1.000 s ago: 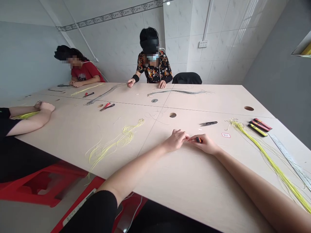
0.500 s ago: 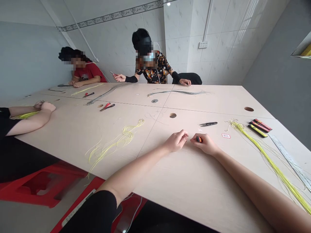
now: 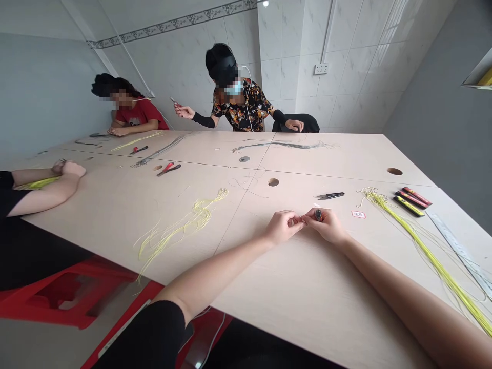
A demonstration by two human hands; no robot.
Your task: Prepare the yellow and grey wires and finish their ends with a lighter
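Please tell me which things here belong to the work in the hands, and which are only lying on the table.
In use:
right hand
small dark object, held in it
left hand

Lying about:
snips
yellow cords
pliers
ruler

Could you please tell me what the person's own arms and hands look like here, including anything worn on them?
The left hand and right hand are bare, with no gloves, and no rings or watches that I can make out. The left forearm is bare down to a black sleeve. The right arm shows no sleeve within the view.
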